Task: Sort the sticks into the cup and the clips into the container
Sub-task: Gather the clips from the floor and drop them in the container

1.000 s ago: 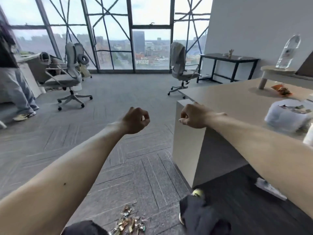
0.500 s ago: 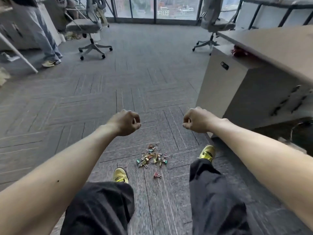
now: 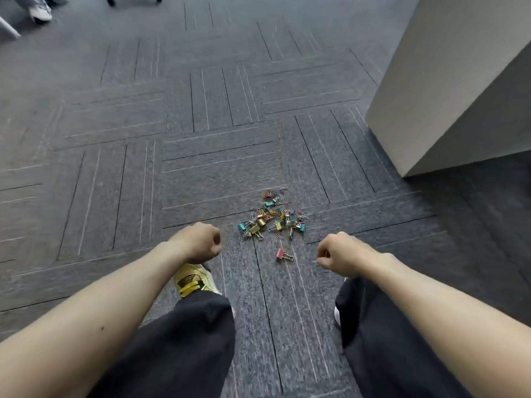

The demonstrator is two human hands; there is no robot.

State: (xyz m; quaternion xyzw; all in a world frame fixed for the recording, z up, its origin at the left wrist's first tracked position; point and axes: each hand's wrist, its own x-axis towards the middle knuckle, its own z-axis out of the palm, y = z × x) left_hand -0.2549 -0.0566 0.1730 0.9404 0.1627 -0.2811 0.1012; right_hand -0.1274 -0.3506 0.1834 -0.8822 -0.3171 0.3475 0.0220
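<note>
**Clips on the Floor, Sorting Hardly Begun**

A heap of little clips (image 3: pixel 273 219) lies on the carpet (image 3: pixel 115 168), just ahead of both hands and between them. They are gold, green, pink and blue, all mixed up and touching. One pink clip (image 3: pixel 283 255) lies alone, nearer than the heap, between the two hands and closer to the right one.

The left hand (image 3: pixel 198 245) hangs above the floor with its fingers curled in tight. The right hand (image 3: pixel 342 254) does the same. Nothing shows in either fist, and neither hand touches a clip.

The job looks like it has hardly begun. Every clip that can be seen is on the floor. No sticks, no cup and no container show here, so what is in them cannot be told. The clips have to be picked up and carried to the container.

There is lots of open floor ahead of the hands and out past the left hand. Out past the right hand and farther ahead stands a white cabinet (image 3: pixel 448 90). Its bottom corner is well apart from the heap. Just under the left hand is a yellow shoe (image 3: pixel 195 280). Black trousers (image 3: pixel 186 340) fill the space under both arms. Far ahead of the left hand, at the top edge, is another person's white shoe (image 3: pixel 40 11).
</note>
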